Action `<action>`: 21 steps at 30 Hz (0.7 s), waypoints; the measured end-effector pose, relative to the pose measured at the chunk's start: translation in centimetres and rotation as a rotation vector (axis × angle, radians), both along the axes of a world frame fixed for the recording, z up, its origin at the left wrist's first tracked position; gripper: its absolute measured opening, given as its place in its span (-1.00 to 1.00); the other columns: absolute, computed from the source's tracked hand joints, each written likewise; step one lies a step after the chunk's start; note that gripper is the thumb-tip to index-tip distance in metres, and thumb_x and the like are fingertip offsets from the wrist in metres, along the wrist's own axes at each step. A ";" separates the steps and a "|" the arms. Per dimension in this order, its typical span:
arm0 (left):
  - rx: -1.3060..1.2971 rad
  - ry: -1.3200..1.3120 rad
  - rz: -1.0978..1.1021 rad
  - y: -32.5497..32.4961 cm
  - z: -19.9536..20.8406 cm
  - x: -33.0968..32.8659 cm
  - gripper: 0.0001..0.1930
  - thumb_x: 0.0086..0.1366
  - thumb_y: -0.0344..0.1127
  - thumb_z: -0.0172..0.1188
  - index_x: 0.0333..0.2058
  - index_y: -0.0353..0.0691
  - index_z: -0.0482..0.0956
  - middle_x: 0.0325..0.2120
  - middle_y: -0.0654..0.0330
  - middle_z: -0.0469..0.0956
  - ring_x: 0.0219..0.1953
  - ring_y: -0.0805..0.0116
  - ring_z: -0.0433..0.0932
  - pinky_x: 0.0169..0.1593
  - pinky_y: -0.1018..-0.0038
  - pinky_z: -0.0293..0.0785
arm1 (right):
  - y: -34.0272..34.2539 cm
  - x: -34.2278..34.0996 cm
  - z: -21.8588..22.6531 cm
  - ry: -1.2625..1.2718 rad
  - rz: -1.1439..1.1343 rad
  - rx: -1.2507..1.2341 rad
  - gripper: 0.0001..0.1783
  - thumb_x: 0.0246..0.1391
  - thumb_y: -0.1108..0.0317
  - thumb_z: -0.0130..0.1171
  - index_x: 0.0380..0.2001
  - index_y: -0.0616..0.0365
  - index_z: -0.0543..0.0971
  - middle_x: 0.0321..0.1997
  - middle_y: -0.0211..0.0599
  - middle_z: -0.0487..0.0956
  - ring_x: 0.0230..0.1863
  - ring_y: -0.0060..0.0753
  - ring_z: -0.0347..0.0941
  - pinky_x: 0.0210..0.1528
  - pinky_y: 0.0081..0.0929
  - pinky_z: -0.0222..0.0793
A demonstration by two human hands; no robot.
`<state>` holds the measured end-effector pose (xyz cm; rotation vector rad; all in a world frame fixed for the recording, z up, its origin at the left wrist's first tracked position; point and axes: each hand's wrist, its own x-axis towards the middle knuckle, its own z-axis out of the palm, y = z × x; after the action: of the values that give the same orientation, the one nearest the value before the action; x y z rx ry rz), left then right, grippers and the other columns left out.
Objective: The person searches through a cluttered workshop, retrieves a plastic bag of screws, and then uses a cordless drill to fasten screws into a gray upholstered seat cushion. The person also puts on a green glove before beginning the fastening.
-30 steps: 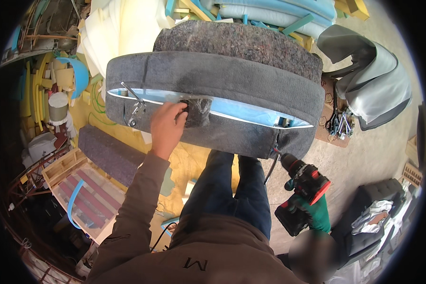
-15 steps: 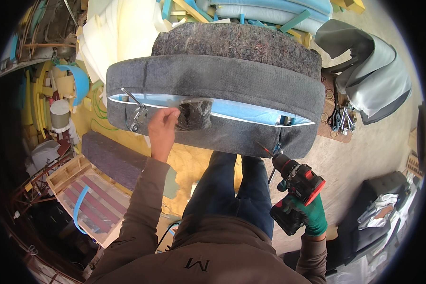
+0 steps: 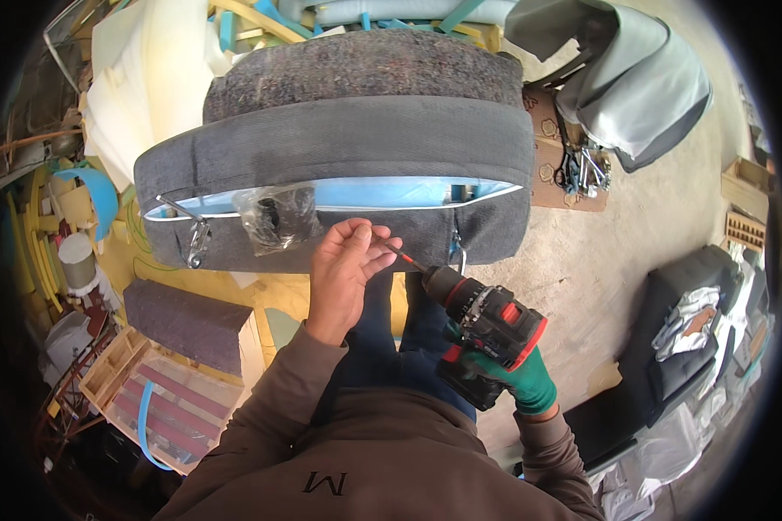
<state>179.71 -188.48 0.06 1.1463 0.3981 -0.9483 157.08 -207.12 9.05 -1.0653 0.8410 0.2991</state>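
Note:
My right hand (image 3: 523,382), in a green glove, grips a black and red cordless drill (image 3: 487,321), its bit aimed up and left. The bare fingers of my left hand (image 3: 343,276) are pinched right at the bit's tip; whatever is between them is too small to make out. Just beyond lies a long dark grey upholstered piece (image 3: 339,135) with a lengthwise slit showing light blue lining (image 3: 382,191). On the slit's left half rests a clear plastic bag (image 3: 278,217) with dark contents. Metal brackets (image 3: 198,243) stick out near both slit ends.
Scissors and metal tools (image 3: 586,169) lie on a brown patterned board at the right, near draped grey material (image 3: 621,74). A slatted wooden frame (image 3: 169,404) stands lower left. Foam sheets (image 3: 143,78) and offcuts fill the far left; a dark upholstered piece (image 3: 669,347) sits right.
My left hand has moved from beside the plastic bag to the drill bit's tip. The drill has come up and left toward it, and the whole view has shifted.

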 end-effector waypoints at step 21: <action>0.048 0.103 -0.229 -1.9 -1.3 -0.5 -0.80 0.71 -0.22 0.21 0.09 -0.22 0.53 0.00 0.05 0.74 0.01 0.21 0.80 0.10 0.33 0.76 | -1.0 -0.2 0.4 -0.159 0.351 -0.495 -0.40 0.07 0.22 0.64 0.21 -0.02 0.73 0.25 -0.08 0.68 0.24 0.15 0.62 0.26 -0.07 0.62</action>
<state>179.25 -190.37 -1.23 1.2073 0.3792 -1.2072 156.90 -208.12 9.46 -1.6843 0.5917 0.3014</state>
